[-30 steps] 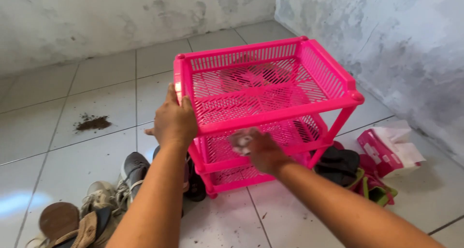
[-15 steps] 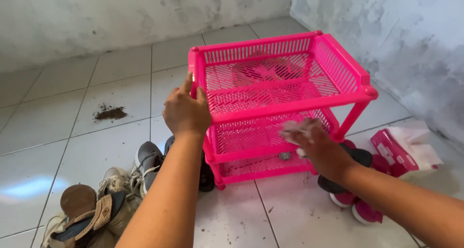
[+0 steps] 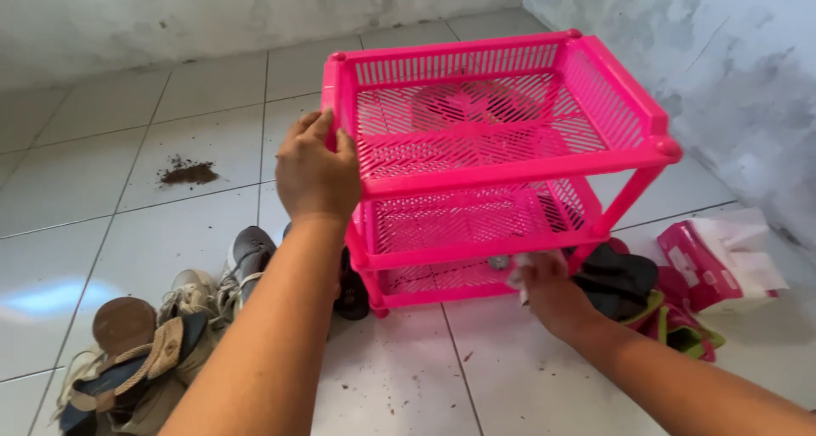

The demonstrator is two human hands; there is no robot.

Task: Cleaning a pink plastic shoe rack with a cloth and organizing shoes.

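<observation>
Wiping looks partway done, we judge: our right hand (image 3: 544,285) presses a crumpled white tissue (image 3: 529,264) against the front edge of the lowest tier of the pink plastic rack (image 3: 501,168), grip closed on the tissue, while the upper tiers look bare. Our left hand (image 3: 314,174) clamps the rack's top left corner. The rack stands on the tiled floor (image 3: 170,232) near the wall corner. Shoes (image 3: 161,342) crowd its left side, dark and pink footwear (image 3: 629,287) and a pink tissue pack (image 3: 722,262) its right. Dirt specks and a soil pile (image 3: 189,172) lie on the floor.
</observation>
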